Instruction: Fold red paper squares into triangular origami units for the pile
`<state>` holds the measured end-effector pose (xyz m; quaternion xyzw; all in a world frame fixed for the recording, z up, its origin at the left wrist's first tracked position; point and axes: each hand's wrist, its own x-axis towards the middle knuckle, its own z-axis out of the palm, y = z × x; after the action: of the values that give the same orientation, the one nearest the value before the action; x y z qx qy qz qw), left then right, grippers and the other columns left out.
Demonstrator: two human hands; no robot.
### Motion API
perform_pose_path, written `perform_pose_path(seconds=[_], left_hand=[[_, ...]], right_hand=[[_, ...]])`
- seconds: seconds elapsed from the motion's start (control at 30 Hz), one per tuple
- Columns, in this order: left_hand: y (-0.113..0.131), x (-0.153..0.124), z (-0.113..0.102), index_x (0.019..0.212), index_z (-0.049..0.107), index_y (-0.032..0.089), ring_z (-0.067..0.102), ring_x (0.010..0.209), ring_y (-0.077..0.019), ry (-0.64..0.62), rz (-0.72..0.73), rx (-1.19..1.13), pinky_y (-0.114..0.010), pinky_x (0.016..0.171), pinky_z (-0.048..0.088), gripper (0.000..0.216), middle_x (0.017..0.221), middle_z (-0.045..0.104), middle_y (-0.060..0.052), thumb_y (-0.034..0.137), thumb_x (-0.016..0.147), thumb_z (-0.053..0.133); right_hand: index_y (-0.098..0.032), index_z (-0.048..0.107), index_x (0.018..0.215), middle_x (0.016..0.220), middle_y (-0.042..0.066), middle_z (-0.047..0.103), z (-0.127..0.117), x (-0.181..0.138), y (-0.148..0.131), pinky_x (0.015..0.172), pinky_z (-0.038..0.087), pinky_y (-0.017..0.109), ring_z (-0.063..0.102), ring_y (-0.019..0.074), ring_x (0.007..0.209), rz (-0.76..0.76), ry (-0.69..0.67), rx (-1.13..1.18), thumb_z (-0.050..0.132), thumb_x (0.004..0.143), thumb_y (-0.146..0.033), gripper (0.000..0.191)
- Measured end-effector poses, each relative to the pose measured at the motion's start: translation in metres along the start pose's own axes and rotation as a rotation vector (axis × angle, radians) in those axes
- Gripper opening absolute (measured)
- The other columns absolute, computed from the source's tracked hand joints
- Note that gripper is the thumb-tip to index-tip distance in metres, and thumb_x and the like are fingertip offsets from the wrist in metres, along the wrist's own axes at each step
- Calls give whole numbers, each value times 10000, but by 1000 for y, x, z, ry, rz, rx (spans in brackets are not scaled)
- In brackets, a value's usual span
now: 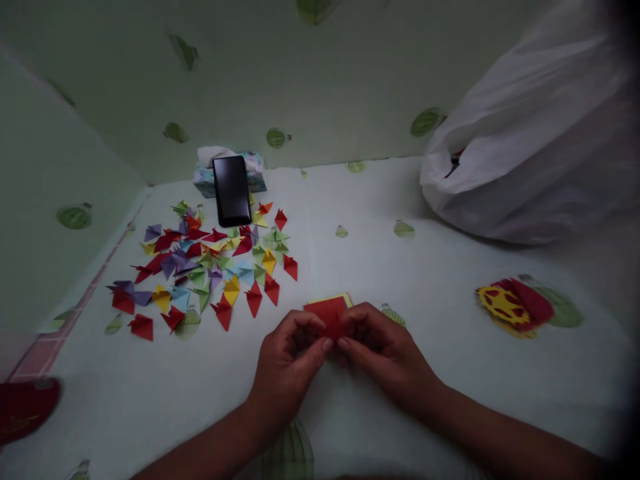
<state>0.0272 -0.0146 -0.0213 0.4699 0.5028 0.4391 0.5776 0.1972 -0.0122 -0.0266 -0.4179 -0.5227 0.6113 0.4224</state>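
Observation:
My left hand (295, 347) and my right hand (383, 340) meet at the front middle of the table. Between their thumbs and fingertips they pinch a small red origami paper (334, 328); its exact folded shape is partly hidden by the fingers. Just behind lies a small stack of square paper sheets (320, 306), red on top with a yellow edge showing. To the left spreads a loose group of folded paper cranes (231, 291) in red, yellow, green, blue and purple.
A black phone (233, 192) leans on a tissue box (256, 175) behind the cranes. A large white plastic bag (520, 153) stands at the back right. Red and yellow cut-out pieces (507, 305) lie at the right. A dark red object (27, 410) sits at the left edge.

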Motion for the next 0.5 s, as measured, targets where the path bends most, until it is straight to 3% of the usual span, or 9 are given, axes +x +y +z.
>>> perform_pose_path(seconds=[0.17, 0.5], left_hand=[[2, -1, 0, 818, 647, 173, 631, 691, -119, -35, 21, -32, -223, 656, 512, 54, 745, 661, -1, 186, 798, 696], [5, -2, -3, 831, 674, 172, 585, 683, -100, -15, -8, -64, -204, 631, 477, 65, 749, 652, 4, 236, 829, 683]], right_hand=[[-200, 610, 872, 712, -14, 594, -2, 0, -1, 615, 469, 253, 578, 121, 647, -86, -17, -72, 611, 878, -161, 39], [-212, 662, 933, 824, 11, 647, -7, 1, 0, 690, 496, 262, 616, 129, 759, -510, 21, -366, 590, 879, -41, 193]])
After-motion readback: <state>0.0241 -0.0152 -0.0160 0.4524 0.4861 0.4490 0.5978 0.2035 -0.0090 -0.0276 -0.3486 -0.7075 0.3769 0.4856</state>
